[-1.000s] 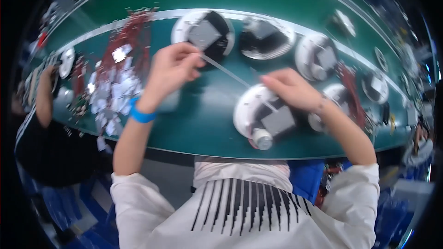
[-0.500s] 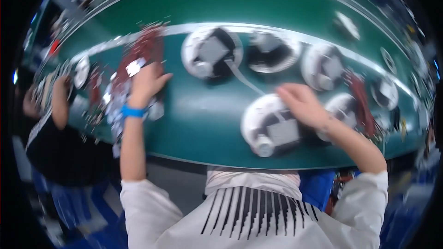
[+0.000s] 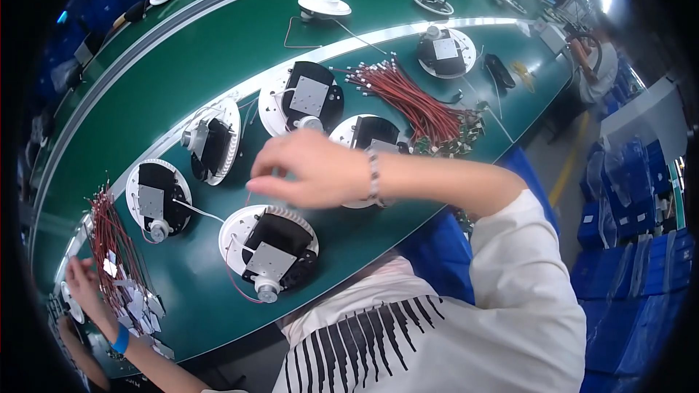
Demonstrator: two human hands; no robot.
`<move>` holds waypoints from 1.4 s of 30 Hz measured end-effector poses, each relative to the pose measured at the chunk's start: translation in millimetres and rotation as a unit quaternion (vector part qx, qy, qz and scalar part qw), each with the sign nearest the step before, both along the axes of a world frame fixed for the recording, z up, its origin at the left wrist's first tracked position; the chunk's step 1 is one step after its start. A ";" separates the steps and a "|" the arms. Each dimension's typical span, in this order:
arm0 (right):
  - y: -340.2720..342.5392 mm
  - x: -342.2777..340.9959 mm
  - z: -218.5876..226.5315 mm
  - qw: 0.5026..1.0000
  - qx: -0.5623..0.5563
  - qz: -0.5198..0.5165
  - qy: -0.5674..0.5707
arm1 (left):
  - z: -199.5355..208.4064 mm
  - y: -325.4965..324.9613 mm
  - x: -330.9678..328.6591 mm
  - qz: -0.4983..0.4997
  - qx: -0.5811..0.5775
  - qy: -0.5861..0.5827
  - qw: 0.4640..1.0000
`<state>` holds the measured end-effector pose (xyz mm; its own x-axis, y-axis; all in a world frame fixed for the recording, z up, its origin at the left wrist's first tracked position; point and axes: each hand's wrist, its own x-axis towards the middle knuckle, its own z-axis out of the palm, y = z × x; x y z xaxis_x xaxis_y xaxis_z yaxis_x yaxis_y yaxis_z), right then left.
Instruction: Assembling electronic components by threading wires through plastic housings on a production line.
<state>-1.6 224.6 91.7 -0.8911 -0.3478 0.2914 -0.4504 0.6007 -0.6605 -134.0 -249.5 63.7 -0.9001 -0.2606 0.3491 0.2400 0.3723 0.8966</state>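
Observation:
My right hand (image 3: 313, 171) reaches across the middle of the table, its thumb and forefinger curled together at the tips. A short reddish line, perhaps a wire, shows just below them; whether they pinch it I cannot make out. Under this hand lies a white round lamp-like unit (image 3: 234, 236) with a black housing, a square metal plate and a silver cylinder. At the far left, my left hand (image 3: 84, 284) is open, fingers apart, beside a bundle of red wires (image 3: 116, 229) with white and silvery pieces. A blue band circles that wrist.
Several similar units surround my right hand, including one (image 3: 159, 200) at left and one (image 3: 302, 98) behind. Another bundle of red wires (image 3: 415, 98) lies right of them. A rail (image 3: 218, 113) crosses behind. Blue crates (image 3: 619, 182) stand at right; a co-worker (image 3: 597, 65) sits beyond.
The view has swung toward the right, bringing the blue crates into sight. My left hand has come away from the red wires to their side. My right hand's fingers have curled together.

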 end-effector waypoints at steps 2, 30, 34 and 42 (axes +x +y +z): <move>27.3 -2.3 19.0 1.000 0.008 0.001 -0.004 | 18.9 7.5 17.4 0.024 0.096 0.116 0.988; 218.9 43.5 44.8 0.896 -0.165 -0.410 -0.048 | 50.0 99.2 53.2 -0.156 0.402 0.130 0.893; 207.8 45.5 15.0 0.884 -0.209 -0.397 -0.132 | 45.3 96.0 52.7 -0.257 0.414 0.083 0.869; 179.2 46.1 -7.6 0.916 -0.206 -0.338 0.062 | 49.6 113.4 52.7 -0.412 0.427 0.027 0.804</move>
<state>44.5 403.9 84.1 -0.8140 0.4332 0.3868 -0.1539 0.4813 -0.8630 -81.2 -136.1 113.3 -0.8799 0.2507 0.4038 0.1369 -0.6800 0.7204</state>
